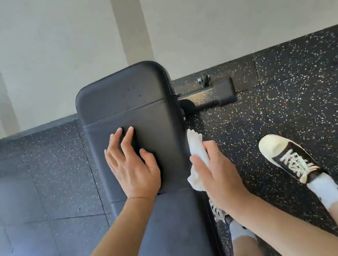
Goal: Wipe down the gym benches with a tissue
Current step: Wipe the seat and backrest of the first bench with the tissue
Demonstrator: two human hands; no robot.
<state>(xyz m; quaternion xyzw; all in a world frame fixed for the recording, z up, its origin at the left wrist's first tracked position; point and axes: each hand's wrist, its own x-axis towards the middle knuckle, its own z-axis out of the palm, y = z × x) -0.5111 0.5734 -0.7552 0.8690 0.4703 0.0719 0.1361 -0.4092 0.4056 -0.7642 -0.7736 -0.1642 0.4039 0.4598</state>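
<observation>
Both forearms came in from 6 o'clock, my left hand (pixel 134 169) lay flat, fingers spread, on the bench pad (pixel 133 110), my right hand (pixel 214 169) clutched the crumpled tissue (pixel 195 146) against its 3 o'clock edge; best wiped with firm, overlapping strokes, I judged.

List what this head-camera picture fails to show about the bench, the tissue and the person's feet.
- Bench: near end cut off by the bottom edge; its frame hidden under the pad.
- Tissue: middle covered by the right hand; whether it touches the pad is unclear.
- Nearer shoe: mostly hidden behind the right forearm.
- Pad beneath the left hand: covered.
</observation>
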